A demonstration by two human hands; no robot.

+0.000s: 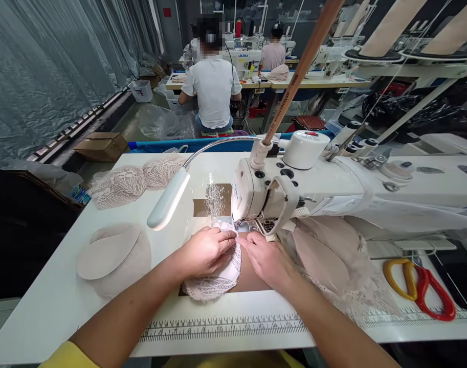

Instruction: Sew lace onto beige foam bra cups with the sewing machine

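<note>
My left hand (206, 251) lies on a pink lace bra cup (214, 283), fingers curled and pressing the lace down just left of the needle. My right hand (266, 258) rests on the same piece to the right, fingertips pinched at its edge near the presser foot (243, 225). The white sewing machine (333, 189) stands over both hands. More beige lace fabric (333, 260) trails to the right under the machine arm.
A gooseneck lamp (168, 199) hangs over the table's middle. Foam cup pads (110, 255) lie at left, lace cups (129, 181) beyond them. Yellow and red scissors (421, 283) sit at right. A ruler strip (225, 327) runs along the front edge. Two people sew at far tables.
</note>
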